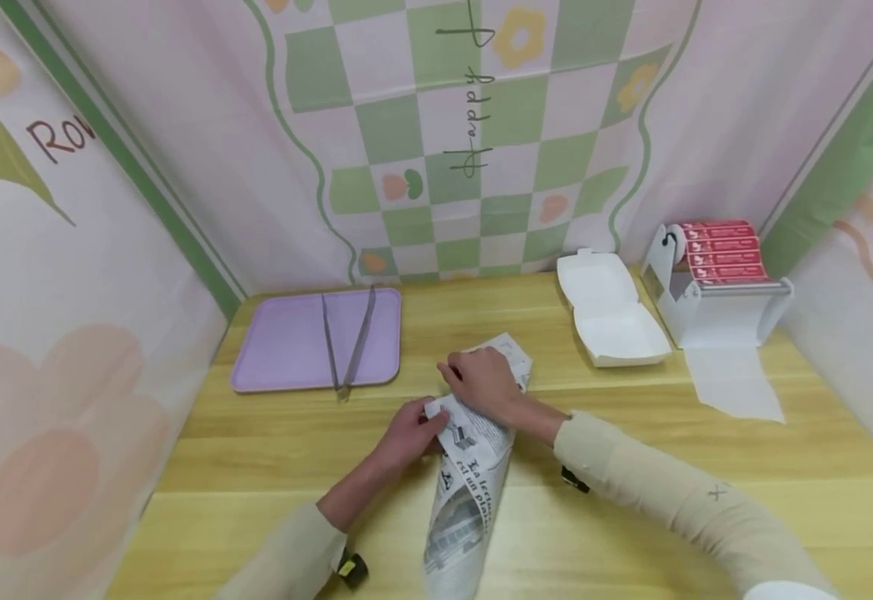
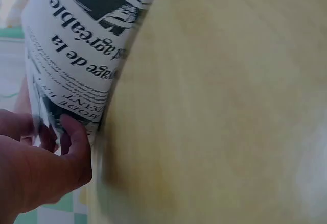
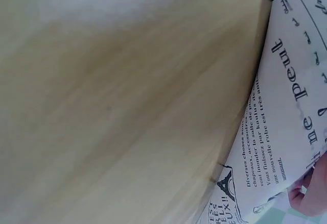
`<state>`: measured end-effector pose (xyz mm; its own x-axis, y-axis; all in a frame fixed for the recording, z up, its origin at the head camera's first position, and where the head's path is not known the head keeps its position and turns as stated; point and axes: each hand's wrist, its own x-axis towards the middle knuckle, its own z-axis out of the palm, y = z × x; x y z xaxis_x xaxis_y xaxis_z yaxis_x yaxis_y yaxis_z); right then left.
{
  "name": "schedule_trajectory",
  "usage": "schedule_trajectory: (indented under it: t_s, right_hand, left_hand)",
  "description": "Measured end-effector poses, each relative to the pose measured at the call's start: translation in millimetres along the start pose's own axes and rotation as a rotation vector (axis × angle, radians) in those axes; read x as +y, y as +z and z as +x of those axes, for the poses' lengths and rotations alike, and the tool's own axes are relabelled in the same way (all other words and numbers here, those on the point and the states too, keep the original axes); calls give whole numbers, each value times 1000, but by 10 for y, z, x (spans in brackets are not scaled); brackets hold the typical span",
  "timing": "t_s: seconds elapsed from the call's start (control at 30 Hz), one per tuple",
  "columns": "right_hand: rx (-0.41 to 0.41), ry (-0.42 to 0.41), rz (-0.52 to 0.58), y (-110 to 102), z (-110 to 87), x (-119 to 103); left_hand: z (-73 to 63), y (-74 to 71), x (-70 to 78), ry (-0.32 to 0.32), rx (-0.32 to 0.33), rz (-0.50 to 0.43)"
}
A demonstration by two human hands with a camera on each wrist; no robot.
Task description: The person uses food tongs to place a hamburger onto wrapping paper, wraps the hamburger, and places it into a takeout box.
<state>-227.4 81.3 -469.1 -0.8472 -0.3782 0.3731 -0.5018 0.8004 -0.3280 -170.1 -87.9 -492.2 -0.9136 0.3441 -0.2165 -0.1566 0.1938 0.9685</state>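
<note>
one rolled printed paper (image 1: 476,454) lies below the right fingers and right of the left ones: left hand (image 1: 409,433), thumb and fingers clamped on its edge; right hand (image 1: 484,382), fingers curled over its upper part (whether pinching it, cannot tell). one purple tray (image 1: 279,342), tongs (image 1: 360,337) across it, beyond the left fingers.

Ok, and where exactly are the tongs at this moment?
In the head view, the tongs lie across the right part of the purple tray, at the back left of the table, beyond the left hand.
</note>
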Motion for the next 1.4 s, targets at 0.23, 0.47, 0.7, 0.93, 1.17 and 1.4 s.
schedule_trajectory:
  t_s: [0.23, 0.47, 0.7, 0.93, 1.17, 1.4]
  right_hand:
    - [50, -107, -51, -345, -271, -62]
    - [-260, 178, 129, -647, -728, -2]
    - [-323, 265, 337, -644, -853, 106]
    - [-327, 326, 413, -615, -877, 130]
    - [-308, 363, 493, -595, -907, 153]
    - [-319, 363, 555, -588, -929, 211]
  left_hand:
    - [-16, 60, -43, -51, 83, 65]
    - [-5, 76, -38, -40, 117, 72]
    - [-23, 93, -34, 112, 133, 277]
    - [-75, 130, 38, 174, 73, 428]
    - [-124, 191, 160, 111, 39, 446]
    - [-159, 296, 258, 154, 12, 668]
